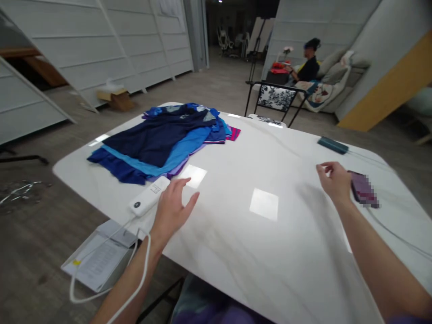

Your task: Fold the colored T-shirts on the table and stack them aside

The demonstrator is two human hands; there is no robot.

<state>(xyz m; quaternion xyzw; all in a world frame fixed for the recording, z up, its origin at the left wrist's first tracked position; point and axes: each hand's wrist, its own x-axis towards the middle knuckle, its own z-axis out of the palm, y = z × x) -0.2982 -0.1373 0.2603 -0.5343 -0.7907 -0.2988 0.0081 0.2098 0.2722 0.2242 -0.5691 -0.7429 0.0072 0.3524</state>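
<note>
My left hand is at the near left side of the white table, fingers and thumb spread, holding nothing. Right beside it lies a white power bank with a dark round button and a white cable that loops over my left forearm. My right hand hovers over the right side with loosely bent fingers and a gap at the thumb; nothing shows in it. Just to its right is a phone with a cable. A pile of shirts, navy on top of blue and purple ones, lies flat beyond my left hand.
A dark green box-like device with a cable sits near the table's far right edge. Beyond the table stands a patterned chair. Someone sits on a sofa behind it. Below the left edge are papers; a cardboard box is on the floor.
</note>
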